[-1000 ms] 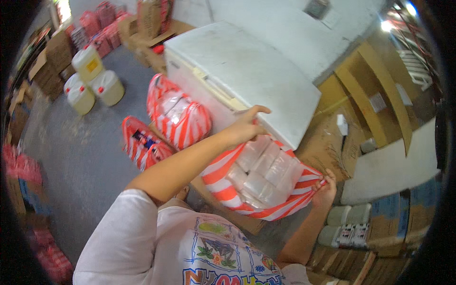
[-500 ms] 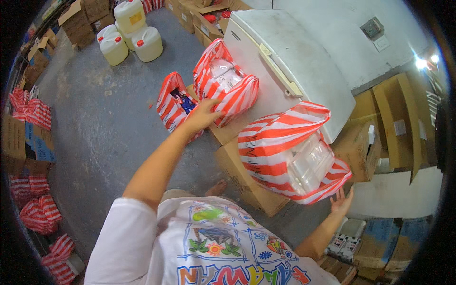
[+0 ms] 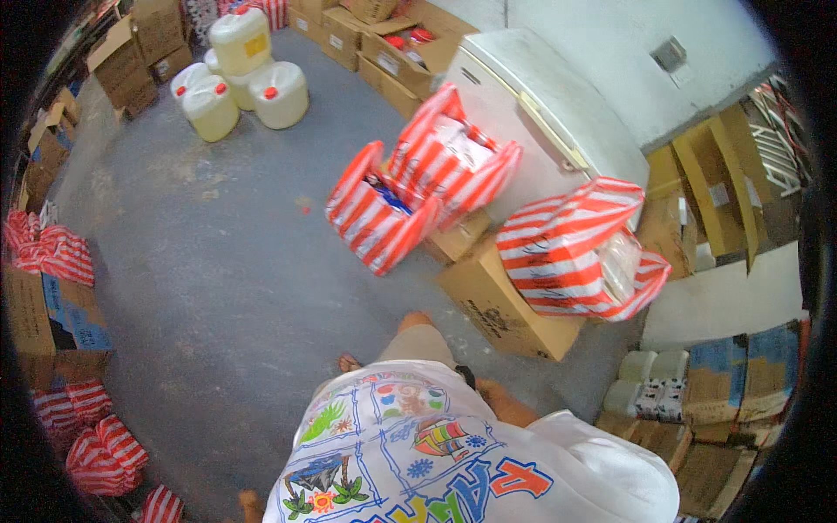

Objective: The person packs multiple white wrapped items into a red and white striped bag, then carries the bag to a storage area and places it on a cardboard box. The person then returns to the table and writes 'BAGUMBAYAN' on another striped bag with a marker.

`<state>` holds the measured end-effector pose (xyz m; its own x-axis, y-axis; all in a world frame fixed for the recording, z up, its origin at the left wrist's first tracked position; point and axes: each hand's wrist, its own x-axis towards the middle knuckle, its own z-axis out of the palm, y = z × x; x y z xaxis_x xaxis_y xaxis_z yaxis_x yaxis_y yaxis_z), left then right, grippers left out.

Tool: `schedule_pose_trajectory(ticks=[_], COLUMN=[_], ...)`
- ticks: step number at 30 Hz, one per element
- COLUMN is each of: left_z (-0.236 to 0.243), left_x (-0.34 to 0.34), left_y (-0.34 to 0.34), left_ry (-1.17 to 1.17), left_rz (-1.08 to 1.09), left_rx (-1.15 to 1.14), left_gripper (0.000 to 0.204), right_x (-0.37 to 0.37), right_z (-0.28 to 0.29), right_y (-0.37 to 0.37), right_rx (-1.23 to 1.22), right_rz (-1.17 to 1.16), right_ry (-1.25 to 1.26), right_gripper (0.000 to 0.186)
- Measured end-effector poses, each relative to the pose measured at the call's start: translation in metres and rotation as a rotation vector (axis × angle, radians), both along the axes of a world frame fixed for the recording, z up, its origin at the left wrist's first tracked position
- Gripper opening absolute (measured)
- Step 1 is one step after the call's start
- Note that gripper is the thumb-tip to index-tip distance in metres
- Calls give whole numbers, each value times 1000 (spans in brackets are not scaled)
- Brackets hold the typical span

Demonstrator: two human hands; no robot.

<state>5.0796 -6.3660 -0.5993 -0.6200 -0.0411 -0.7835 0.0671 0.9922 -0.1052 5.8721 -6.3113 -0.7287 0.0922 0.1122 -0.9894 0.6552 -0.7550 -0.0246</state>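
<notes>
Three red-and-white striped plastic bags stand in front of me, and neither hand touches them. A small one (image 3: pixel 370 228) shows dark blue packets at its mouth. Behind it, a second bag (image 3: pixel 440 174) holds white packs. The large bag (image 3: pixel 549 253) to the right tilts open on a cardboard box (image 3: pixel 506 305), with clear-wrapped white packs inside. My right forearm (image 3: pixel 506 405) is bent in against my shirt; its fingers are hidden. At the lower edge a small patch of skin, seemingly my left hand (image 3: pixel 250 506), shows beside the shirt, too little to read its fingers.
A white chest freezer (image 3: pixel 558 113) stands behind the bags against the wall. Yellowish jerrycans with red caps (image 3: pixel 279 94) are grouped at the far left. Cartons (image 3: pixel 57 327) and more striped bags (image 3: pixel 105 453) line the left side. Stacked cartons (image 3: pixel 715 379) sit at right.
Both hands have come away from the bags and drawn back toward my body. The small bag now stands more upright and open. My view has turned, and the bags sit farther right in it.
</notes>
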Motion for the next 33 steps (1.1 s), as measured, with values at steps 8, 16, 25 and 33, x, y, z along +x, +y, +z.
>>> schedule_pose_trajectory(ticks=[8, 16, 25, 33], left_z=[-115, -74, -11, -28], left_x=[-11, -70, -304, -467], left_y=[187, 496, 521, 709], left_ry=[-236, -383, 330, -116], left_rz=[12, -220, 835, 728], left_rx=[324, 888, 742, 316], left_gripper=[43, 56, 54, 56], right_x=[-3, -302, -905, -1110], right_z=[12, -18, 72, 41], right_y=[345, 661, 1027, 1313], right_rx=[830, 558, 979, 1021], right_rz=[-507, 549, 1088, 1179], right_ry=[-476, -90, 728, 601], right_gripper=[43, 50, 55, 37])
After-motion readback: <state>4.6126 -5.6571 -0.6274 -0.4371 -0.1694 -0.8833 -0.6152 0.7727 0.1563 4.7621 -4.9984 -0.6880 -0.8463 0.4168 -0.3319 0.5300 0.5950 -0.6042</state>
